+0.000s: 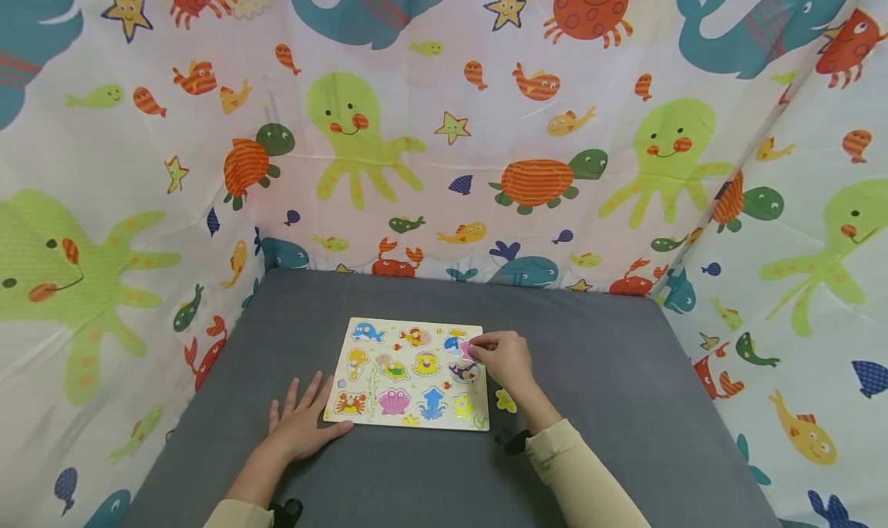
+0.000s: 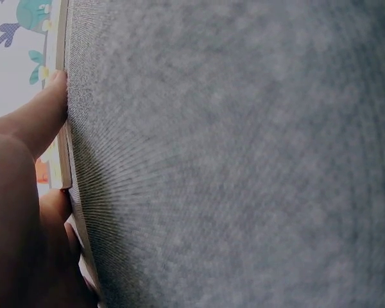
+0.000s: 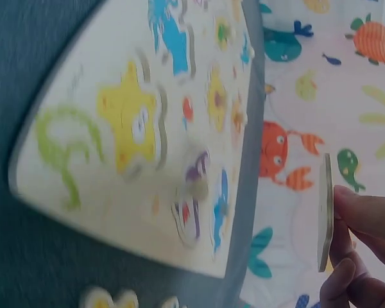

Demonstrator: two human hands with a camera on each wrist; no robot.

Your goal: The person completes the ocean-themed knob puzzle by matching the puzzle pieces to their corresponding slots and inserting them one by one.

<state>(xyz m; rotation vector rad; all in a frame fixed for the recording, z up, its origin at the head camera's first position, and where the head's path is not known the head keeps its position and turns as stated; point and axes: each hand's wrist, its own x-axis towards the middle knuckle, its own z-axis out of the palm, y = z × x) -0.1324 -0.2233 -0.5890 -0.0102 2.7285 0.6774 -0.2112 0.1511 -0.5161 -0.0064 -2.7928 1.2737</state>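
Note:
A wooden peg puzzle board (image 1: 409, 385) with sea-animal shapes lies on the grey cloth. My right hand (image 1: 509, 362) pinches a small pink puzzle piece (image 1: 466, 349) above the board's upper right corner. In the right wrist view that wooden piece (image 3: 325, 215) appears edge-on, held off the board, its face hidden. My left hand (image 1: 298, 432) rests with fingers spread at the board's lower left corner, the thumb (image 2: 48, 112) against its edge. Just right of the board lies a yellow puzzle piece (image 1: 506, 401). A yellow star shape (image 3: 129, 122) shows near one board corner.
Grey cloth (image 1: 597, 405) covers the table around the board. A curtain (image 1: 444, 127) printed with octopuses, turtles and whales hangs at the back and both sides. Dark straps (image 1: 512, 442) circle the wrists.

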